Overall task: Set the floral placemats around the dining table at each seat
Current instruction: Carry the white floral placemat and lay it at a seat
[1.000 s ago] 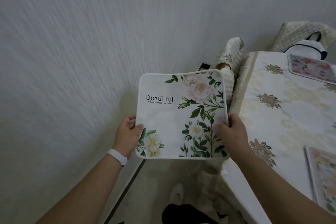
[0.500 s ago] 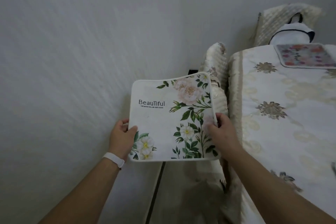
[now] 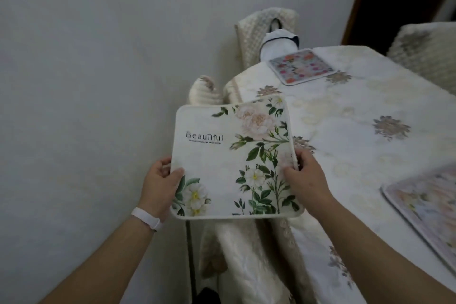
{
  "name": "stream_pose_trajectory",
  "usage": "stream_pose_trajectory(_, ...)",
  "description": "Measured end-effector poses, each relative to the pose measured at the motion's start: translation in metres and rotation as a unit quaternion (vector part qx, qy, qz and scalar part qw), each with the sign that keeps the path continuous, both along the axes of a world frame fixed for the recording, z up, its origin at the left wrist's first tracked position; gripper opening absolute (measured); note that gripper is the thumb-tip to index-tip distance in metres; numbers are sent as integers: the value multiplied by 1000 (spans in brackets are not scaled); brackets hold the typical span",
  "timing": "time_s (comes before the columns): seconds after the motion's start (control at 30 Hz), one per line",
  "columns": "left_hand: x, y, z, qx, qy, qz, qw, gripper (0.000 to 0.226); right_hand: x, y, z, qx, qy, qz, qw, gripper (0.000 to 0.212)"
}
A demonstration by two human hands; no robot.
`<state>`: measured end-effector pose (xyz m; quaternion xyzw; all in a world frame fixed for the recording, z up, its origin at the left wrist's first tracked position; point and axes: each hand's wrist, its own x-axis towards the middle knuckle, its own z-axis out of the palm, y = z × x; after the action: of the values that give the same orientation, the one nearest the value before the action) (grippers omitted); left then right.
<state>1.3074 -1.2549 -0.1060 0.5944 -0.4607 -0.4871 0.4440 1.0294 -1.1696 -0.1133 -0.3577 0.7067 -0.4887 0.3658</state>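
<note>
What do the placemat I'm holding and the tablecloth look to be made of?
The placemat: probably printed fabric over padding, matte, with a bound rounded edge; it is flat while held, so fairly stiff. The tablecloth: woven cloth with slight sheen, raised-looking flower motifs, hanging in soft folds.
</note>
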Motion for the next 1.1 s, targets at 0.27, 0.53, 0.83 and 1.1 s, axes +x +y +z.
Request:
stream_pose_trajectory(0.27, -61, -153, -8, -8, 32, -178, 984, 25, -14, -72, 4, 32, 43, -184, 981, 17)
stream_pose_trajectory(0.53, -78, -249, -23, 54, 56, -304, 950, 22, 22, -102, 16, 66, 56, -311, 946, 17)
stream_pose_trajectory(0.83, -127, -249, -19, 65, 59, -387, 918, 23, 30, -76, 36, 61, 49, -395, 915, 16)
stream_pose_trajectory(1.1, -152, -227, -13, 53, 42, -394, 916, 23, 6, -57, 24, 50, 6, -385, 922, 20)
